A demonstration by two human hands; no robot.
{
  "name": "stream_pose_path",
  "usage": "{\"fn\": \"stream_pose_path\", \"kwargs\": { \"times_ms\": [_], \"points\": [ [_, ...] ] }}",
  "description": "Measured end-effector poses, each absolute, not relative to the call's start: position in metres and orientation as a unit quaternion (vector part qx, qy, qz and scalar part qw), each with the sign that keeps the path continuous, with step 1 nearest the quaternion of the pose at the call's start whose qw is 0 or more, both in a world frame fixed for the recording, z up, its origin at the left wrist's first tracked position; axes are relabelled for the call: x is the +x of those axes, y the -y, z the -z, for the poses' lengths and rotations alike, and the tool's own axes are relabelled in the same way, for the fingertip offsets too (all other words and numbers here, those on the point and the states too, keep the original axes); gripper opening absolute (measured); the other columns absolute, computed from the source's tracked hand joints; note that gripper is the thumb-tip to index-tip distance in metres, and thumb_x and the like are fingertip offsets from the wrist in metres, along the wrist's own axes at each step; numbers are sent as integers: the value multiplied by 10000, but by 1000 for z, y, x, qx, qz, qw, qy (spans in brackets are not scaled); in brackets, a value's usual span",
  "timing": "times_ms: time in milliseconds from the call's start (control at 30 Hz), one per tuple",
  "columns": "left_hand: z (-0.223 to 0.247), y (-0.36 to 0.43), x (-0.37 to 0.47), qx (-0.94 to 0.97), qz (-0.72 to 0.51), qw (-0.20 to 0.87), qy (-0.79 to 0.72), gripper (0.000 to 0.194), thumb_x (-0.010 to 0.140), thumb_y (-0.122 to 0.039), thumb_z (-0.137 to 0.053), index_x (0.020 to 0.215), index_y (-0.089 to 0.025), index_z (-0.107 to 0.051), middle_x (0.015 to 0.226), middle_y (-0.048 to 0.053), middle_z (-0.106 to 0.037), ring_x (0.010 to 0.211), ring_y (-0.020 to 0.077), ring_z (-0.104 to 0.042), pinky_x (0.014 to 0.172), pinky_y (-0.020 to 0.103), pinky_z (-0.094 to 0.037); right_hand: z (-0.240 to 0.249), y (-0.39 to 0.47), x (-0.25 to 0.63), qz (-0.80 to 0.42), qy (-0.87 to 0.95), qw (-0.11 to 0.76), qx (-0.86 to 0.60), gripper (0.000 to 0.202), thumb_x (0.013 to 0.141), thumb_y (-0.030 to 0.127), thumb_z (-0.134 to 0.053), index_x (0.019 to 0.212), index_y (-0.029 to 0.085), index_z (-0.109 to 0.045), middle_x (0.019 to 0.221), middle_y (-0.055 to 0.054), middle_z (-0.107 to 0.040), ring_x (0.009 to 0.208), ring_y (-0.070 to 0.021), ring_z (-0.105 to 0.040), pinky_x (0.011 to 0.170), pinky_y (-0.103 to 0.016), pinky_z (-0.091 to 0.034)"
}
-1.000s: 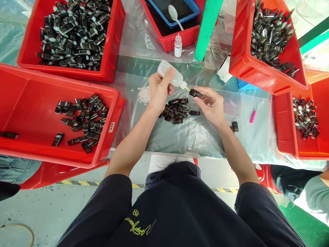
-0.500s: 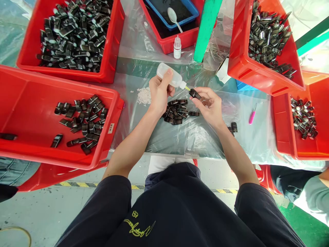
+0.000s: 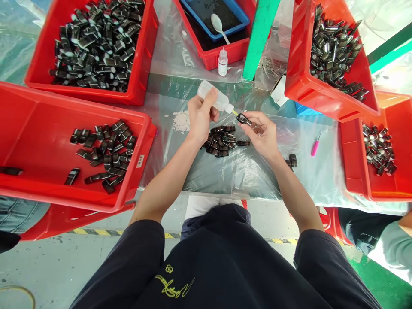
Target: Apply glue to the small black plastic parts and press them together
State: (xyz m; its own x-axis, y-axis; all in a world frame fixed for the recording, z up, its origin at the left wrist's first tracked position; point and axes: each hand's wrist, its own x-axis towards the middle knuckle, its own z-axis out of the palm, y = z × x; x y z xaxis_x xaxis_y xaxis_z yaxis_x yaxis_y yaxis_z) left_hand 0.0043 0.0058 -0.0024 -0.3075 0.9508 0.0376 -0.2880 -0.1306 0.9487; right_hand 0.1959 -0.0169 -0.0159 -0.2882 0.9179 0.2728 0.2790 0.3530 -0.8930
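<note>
My left hand (image 3: 203, 112) is closed round a white translucent squeeze bottle (image 3: 219, 99), tilted so that its thin yellowish tip points down to the right. That tip is at the near end of a glossy black part (image 3: 244, 119), and I cannot tell whether they touch. Thumb and fingers of my right hand (image 3: 262, 131) pinch this small part, which looks like a slim casing. Below the hands lies a pile of similar black parts (image 3: 221, 141) on the plastic-covered table. Small white pieces (image 3: 181, 121) form a heap left of my left hand.
Red bins (image 3: 141, 92) with many black parts stand on the left, and more red bins (image 3: 325, 96) on the right. Behind are a small dropper bottle (image 3: 222, 62), a blue tray (image 3: 243, 26) with a spoon (image 3: 217, 23), and a green post (image 3: 257, 47). A pink-handled tool (image 3: 315, 148) lies at right.
The bottle and the black part stay in my hands in nearly the same pose. The whole view has shifted very slightly.
</note>
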Motion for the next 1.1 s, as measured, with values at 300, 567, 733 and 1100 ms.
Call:
{"fn": "stream_pose_path", "kwargs": {
  "times_ms": [300, 567, 733, 1100],
  "points": [
    [5, -10, -3, 317, -669, 493, -458, 580, 858, -696, -688, 606, -195, -538, 515, -20, -411, 418, 76, -362, 394, 243, -254, 13, 8, 212, -330, 737, 370, -460, 322, 987, 512, -607, 1092, 228, -715, 1055, -67, -731, 854, -199, -658, 741, -349, -548],
    [1, -9, -4, 283, -678, 517, -440, 443, 938, -486, -681, 646, -177, -560, 517, -33, -420, 438, 56, -360, 432, 260, -241, 7, 4, 225, -290, 816, 209, -455, 162, 934, 324, -637, 948, 206, -748, 939, -70, -693, 753, -192, -585, 731, -346, -470],
    [-1, -7, -4, 257, -678, 527, -443, 457, 847, -541, -770, 647, -199, -540, 509, -51, -421, 412, 57, -382, 422, 258, -266, 9, 1, 224, -276, 816, 214, -462, 214, 955, 327, -610, 1009, 188, -764, 944, -69, -687, 763, -184, -583, 749, -327, -451],
    [-10, -4, 2, 212, -670, 544, -458, 505, 775, -617, -773, 642, -202, -519, 485, -67, -436, 397, 59, -374, 394, 212, -290, -56, 60, 303, -113, 762, 66, -634, 198, 989, 332, -584, 984, 215, -743, 881, -68, -761, 782, -216, -653, 696, -319, -401]
  ]
}}
